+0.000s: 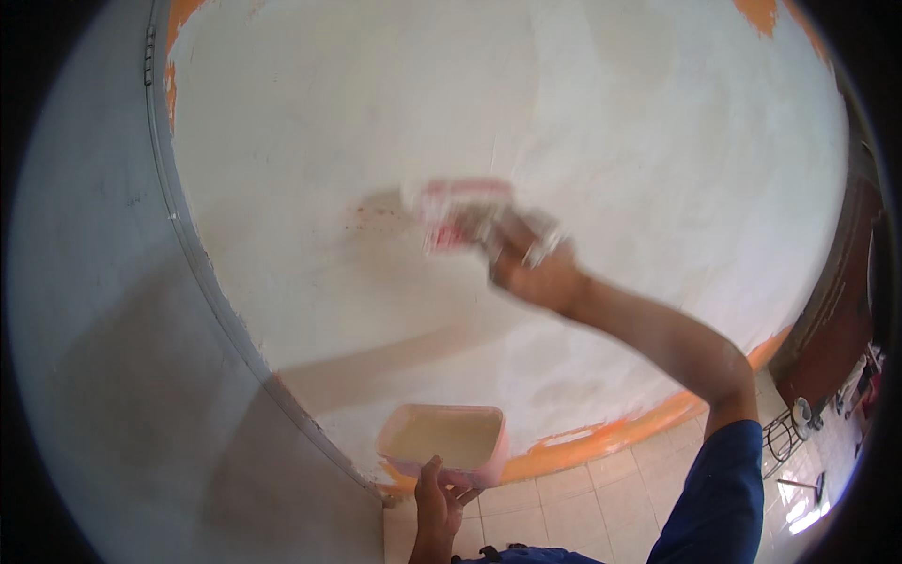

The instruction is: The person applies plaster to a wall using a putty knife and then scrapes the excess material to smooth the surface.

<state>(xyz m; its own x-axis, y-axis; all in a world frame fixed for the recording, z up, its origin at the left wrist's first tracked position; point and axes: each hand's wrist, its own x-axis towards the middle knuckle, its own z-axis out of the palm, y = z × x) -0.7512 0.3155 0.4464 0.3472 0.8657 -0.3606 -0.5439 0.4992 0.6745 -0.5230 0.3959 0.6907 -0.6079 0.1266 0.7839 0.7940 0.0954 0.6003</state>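
Note:
My left hand [440, 503] grips the near side of a rectangular pink plastic tub [492, 451], thumb over the rim and fingers underneath. Pale, cream-coloured liquid fills part of the tub, which is held low in front of the wall. With the arm stretched out and up, my right hand [536, 263] closes round a flat red-and-white piece [451, 218] at the white-coated wall [376, 113]. Motion blurs that piece, so its kind does not show, nor whether it touches the wall. Small dark reddish specks and a shadow lie on the wall just left of it.
A grey door [103, 235] with a hinge stands along the left. Orange paint [601, 446] shows along the wall's lower edge and upper corners. Light floor tiles [564, 493] lie below. At the right are a wire stand [782, 440] and a dark reddish-brown surface [832, 329].

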